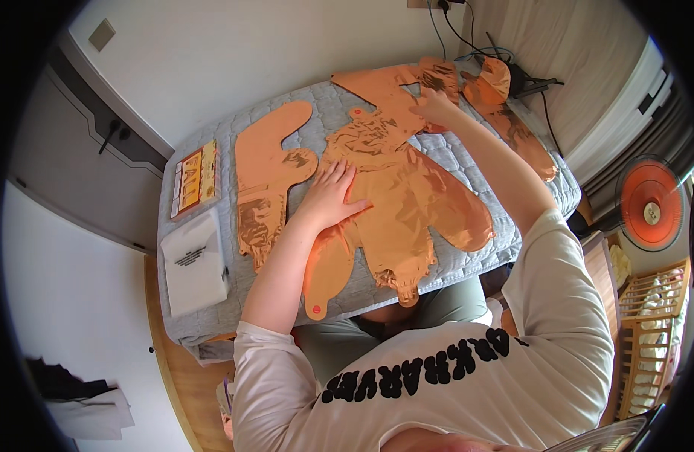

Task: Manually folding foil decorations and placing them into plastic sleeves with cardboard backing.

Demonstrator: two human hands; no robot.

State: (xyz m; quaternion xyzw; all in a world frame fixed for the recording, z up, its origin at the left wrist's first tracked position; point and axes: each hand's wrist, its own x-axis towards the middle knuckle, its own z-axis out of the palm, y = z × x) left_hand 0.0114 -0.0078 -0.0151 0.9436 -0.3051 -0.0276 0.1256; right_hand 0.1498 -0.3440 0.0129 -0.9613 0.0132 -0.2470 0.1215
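Evidently, the left hand (330, 196) lies spread, gripping nothing. Beneath and rightward of it lies a copper foil shape (392, 207), judged light, slippery, crease-prone, best held by edges. The right hand (437, 109) half-curls over adjoining foil (381, 81); grip indeterminable.

Printed across the chest of the white T-shirt (445, 403) in thick, rounded black letters, rising from left to right and bent by the folds. Set in small black type, in several slanting lines, on the flat white packet (192, 282); too fine to make out. Printed in coloured panels on the flat yellow-and-red pack (195, 178) just beyond, too blurred to tell letters from pictures. Marked in red on small tabs (317, 309) of the orange foil pieces (396, 203), too tiny to tell whether as letters or as a plain sign.
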